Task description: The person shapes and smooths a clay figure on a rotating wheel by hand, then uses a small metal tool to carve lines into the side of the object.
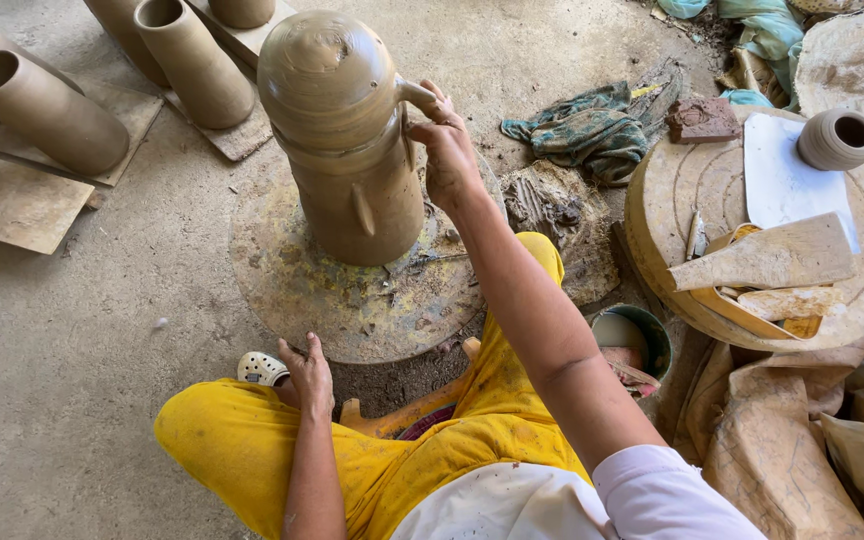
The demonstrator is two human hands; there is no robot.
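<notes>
A tall wet clay vessel (342, 140) with a domed top stands on a round, clay-smeared wheel (302, 300) on the ground. My right hand (444, 140) reaches to the vessel's right side, fingers pinched on a small clay spout or handle that sticks out near its shoulder. My left hand (308, 375) rests on my knee in yellow trousers, fingers loosely apart, holding nothing. A small clay lug shows low on the vessel's front.
Several clay cylinders (47, 110) lie on boards at the upper left. A round slab (672, 190) at right carries a small clay pot (838, 138), paper and wooden tools. A green water bucket (634, 335) sits beside my leg. Rags (592, 130) lie behind the wheel.
</notes>
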